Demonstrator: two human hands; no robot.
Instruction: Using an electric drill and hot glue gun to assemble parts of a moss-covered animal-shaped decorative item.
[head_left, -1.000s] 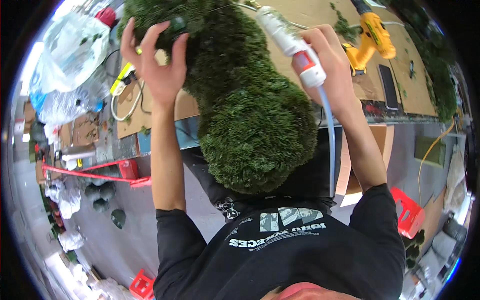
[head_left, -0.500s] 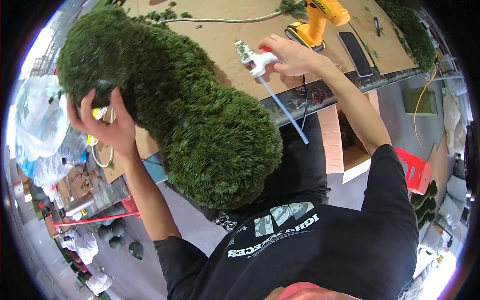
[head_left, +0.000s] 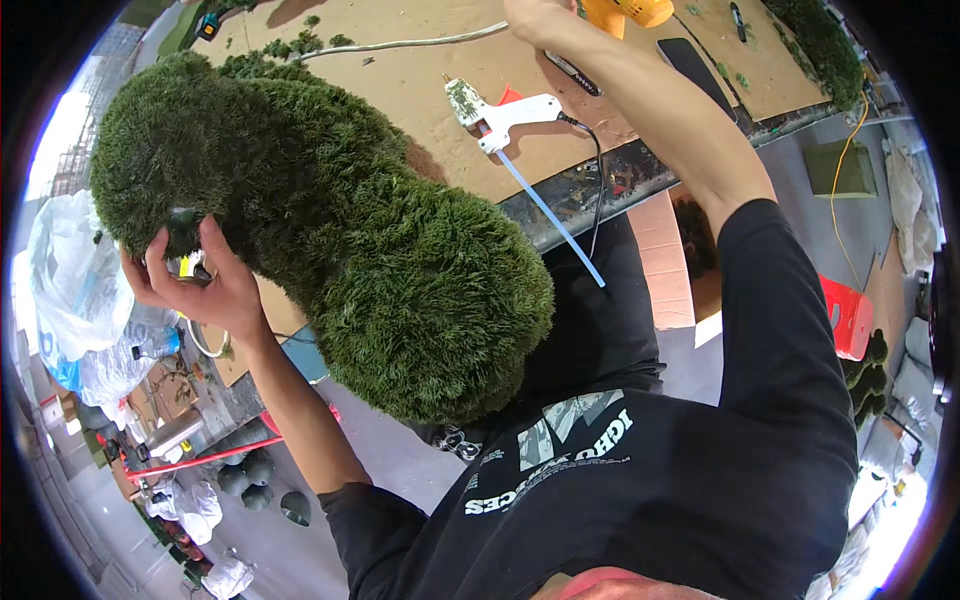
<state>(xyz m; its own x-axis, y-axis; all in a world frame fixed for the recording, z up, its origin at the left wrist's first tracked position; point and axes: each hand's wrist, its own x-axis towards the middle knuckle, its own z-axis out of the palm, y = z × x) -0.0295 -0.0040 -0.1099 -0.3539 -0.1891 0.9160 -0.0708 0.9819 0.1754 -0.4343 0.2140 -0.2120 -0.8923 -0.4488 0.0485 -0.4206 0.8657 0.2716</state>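
Note:
A large artificial topiary (head_left: 430, 290) of dense green sprigs, with rounded bulges, lies slantwise over the table edge toward my lap. At its far left bulge, my left hand (head_left: 205, 280) curls its thumb and fingers against the foliage, around a small dark bare patch (head_left: 183, 230). My right hand (head_left: 538, 18) reaches to the top edge of the view, beside the yellow cordless drill (head_left: 640, 12); its fingers are mostly hidden. A white glue gun (head_left: 520, 110) with a red trigger lies on the table, untouched. A long bluish glue stick (head_left: 550, 215) juts from it over the table edge.
Cardboard (head_left: 400, 80) covers the table, with a pale cord (head_left: 420, 43) and loose green sprigs on it. A black phone (head_left: 695, 75) lies near the drill. Below the edge stands an open carton (head_left: 665, 265). Plastic bags (head_left: 80, 270) hang at left; a red stool (head_left: 848, 318) stands right.
My right hand has let go of the glue gun, left it on the table and moved up toward the drill. My left hand stays at the topiary, which has shifted slightly left in view.

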